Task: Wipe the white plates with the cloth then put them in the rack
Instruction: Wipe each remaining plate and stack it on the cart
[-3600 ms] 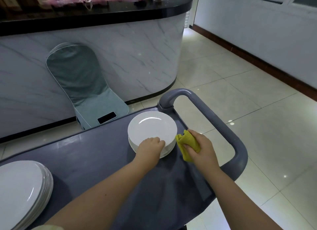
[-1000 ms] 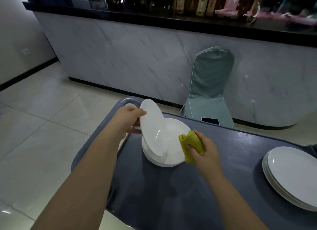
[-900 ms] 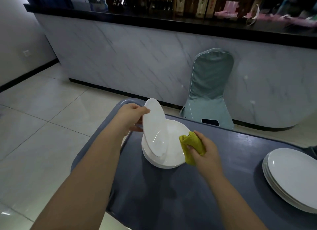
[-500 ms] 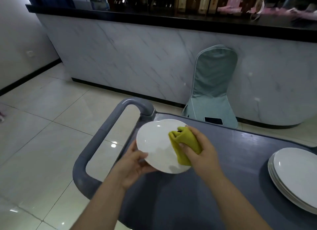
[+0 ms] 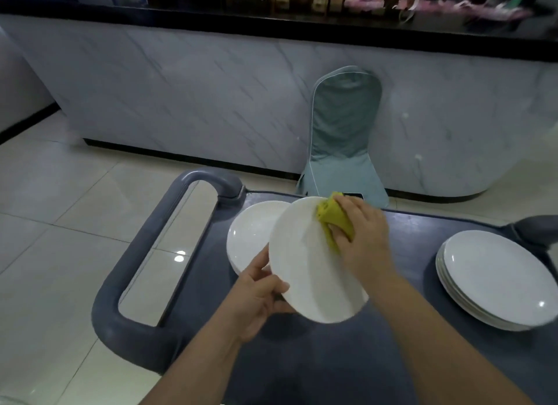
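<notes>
Left hand (image 5: 259,302): grips the near-left rim of the held plate (image 5: 308,271), thumb on its face, fingers curled beneath.
Right hand (image 5: 362,241): clenched round a yellow cloth (image 5: 333,220), pressing it on the plate's far upper part.
Held plate: white, tilted, lifted above the tabletop (image 5: 413,241), overlapping the small stack (image 5: 250,232) behind it.
Small stack: white plates at the tabletop's left end, just beside the handle (image 5: 142,253).
Large stack (image 5: 495,277): bigger white plates at the right end, well apart from both hands.
Tabletop: dark grey, with the looped grey handle on its left.
Background: teal chair cover (image 5: 344,126) leaning against a marble-fronted bar (image 5: 181,96).
</notes>
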`<act>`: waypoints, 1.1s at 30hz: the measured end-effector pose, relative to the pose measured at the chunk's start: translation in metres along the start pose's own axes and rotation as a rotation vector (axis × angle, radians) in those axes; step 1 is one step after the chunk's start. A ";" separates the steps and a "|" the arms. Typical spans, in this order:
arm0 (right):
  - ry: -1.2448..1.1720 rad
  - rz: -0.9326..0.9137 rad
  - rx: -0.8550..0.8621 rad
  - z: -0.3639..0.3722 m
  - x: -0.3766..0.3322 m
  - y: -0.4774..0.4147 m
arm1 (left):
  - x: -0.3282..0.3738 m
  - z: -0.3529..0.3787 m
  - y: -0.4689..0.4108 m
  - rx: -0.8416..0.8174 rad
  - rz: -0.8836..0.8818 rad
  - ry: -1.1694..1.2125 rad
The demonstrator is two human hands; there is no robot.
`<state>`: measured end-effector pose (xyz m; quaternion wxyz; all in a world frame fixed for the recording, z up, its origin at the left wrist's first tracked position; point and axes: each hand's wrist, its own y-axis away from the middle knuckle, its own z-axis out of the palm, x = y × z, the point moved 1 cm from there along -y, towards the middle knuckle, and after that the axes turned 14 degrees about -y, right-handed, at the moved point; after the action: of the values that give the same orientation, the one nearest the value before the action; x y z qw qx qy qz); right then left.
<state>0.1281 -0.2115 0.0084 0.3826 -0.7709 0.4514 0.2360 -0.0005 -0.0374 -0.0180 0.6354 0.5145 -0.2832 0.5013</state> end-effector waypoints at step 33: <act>-0.151 -0.283 0.064 -0.045 0.027 0.080 | 0.022 0.090 -0.028 -0.242 0.131 -0.342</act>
<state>0.0723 -0.2857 -0.0139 0.4691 -0.7942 0.3157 0.2226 0.0469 -0.1139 0.0185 0.6014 0.4926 -0.4778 0.4092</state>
